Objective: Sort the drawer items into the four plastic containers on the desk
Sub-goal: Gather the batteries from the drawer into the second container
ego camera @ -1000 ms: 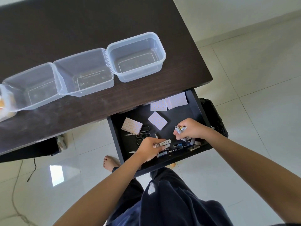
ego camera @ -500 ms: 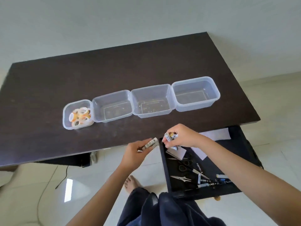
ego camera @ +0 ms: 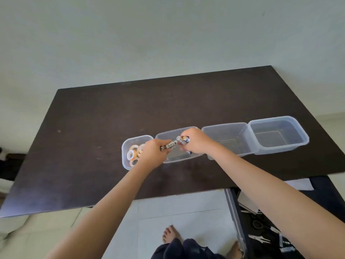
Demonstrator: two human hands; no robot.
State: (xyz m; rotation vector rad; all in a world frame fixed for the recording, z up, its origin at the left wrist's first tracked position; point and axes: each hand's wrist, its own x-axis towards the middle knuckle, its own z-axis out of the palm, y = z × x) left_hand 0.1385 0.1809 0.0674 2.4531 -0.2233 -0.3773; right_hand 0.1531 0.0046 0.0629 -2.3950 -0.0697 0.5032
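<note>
Over the second container from the surface's left edge, both hands' fingers grip batteries; the leftmost container holds tape rolls.

Left hand holds one battery; right hand holds several batteries.

We see four clear plastic containers in a row on the dark counter. Leftmost container holds tape rolls. A patterned cylindrical item and a bundle of small tubes sit above the second container. The open drawer at lower right contains scissors.
</note>
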